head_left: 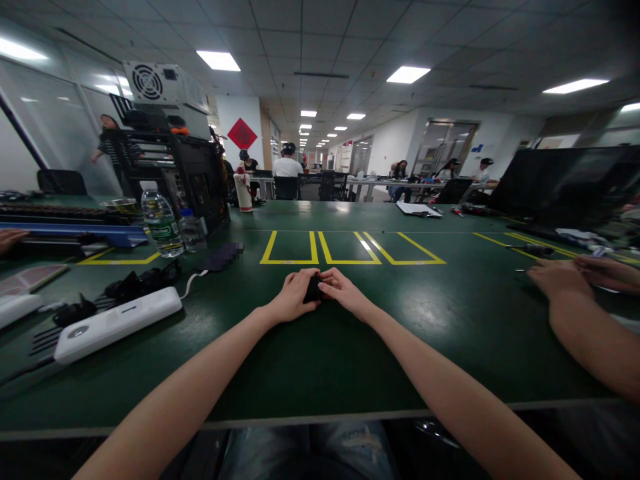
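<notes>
A small black object [313, 289] sits between my two hands, just in front of the yellow tape outlines on the green table [320, 367]. My left hand [293, 295] is wrapped round its left side, thumb toward me. On its right side, the fingers of my right hand [343, 291] are pinched against it. Both hands are low, at the tabletop. The fingers cover much of the object, and its exact kind is too small to tell.
Left lie a white power strip [120, 323], a dark phone-like item [223, 257], a water bottle [163, 223] and a black computer frame [195, 180]. At right, another person's hands [563, 277] work near a dark tool [537, 250]. A monitor [565, 190] stands behind.
</notes>
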`<state>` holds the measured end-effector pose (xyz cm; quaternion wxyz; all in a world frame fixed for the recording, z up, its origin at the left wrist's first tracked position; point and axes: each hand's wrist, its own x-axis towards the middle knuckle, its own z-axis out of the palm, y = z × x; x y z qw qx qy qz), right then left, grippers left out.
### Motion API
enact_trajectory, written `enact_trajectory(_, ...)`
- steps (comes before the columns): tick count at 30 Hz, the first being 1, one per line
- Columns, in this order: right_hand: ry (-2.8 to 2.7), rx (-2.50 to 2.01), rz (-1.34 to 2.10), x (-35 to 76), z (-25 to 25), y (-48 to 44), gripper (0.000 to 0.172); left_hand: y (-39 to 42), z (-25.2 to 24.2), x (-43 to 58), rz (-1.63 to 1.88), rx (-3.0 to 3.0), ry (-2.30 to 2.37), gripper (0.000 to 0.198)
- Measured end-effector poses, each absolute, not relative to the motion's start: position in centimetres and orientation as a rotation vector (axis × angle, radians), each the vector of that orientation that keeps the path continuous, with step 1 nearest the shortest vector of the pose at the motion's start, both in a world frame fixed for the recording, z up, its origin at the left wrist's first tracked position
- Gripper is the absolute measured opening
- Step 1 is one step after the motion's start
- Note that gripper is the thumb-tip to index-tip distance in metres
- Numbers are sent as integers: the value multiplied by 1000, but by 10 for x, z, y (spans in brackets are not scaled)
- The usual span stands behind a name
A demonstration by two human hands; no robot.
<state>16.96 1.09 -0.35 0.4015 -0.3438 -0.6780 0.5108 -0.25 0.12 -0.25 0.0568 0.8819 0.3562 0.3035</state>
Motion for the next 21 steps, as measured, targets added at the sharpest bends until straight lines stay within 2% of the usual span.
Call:
enact_trajectory(7, -1764, -864, 1295, 173, -1, 9, 29, 0, -1, -3, 904, 2655, 1086, 60)
enact_trajectory(11, -1796, -799, 1306, 175, 1, 8, 35, 0, -1, -3, 907, 2657, 1089, 61)
enact_trajectory(17, -1708, -805, 1324, 172, -3, 11, 24, 1, -3, -2, 930, 2669, 1097, 61)
enact_trajectory(21, -1708, -829, 1309, 171, -4, 12, 27, 2, -3, -2, 925, 2674, 1091, 61)
